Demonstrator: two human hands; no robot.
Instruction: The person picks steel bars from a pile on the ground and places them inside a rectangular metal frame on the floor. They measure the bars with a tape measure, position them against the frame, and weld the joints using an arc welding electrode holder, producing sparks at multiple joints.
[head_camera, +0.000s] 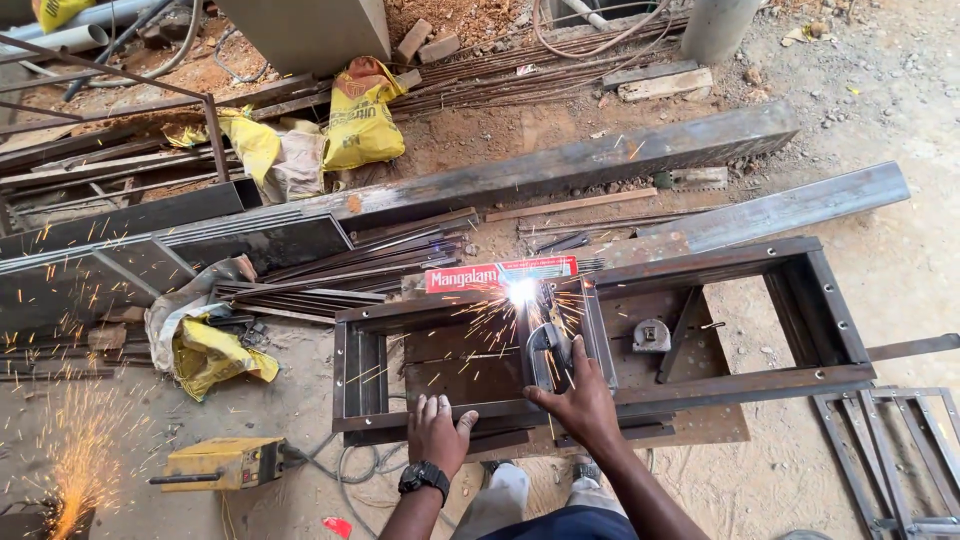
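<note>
A rectangular steel frame (740, 384) lies flat on the ground in front of me. My right hand (580, 400) grips a welding electrode holder (548, 352) over a crossbar of the frame. A bright white arc (521, 291) burns at its tip and throws sparks left and down. My left hand (438, 430), with a black wristwatch, rests flat with fingers spread on the near rail of the frame. A red and white box (500, 273) lies on the far rail just behind the arc.
Long steel bars and beams (600, 160) lie behind the frame, with yellow sacks (360, 115) and flat metal strips at the left. A yellow machine (222, 463) sits at lower left, with sparks (75, 470) flying from another spot nearby. A smaller frame (900, 450) lies at right.
</note>
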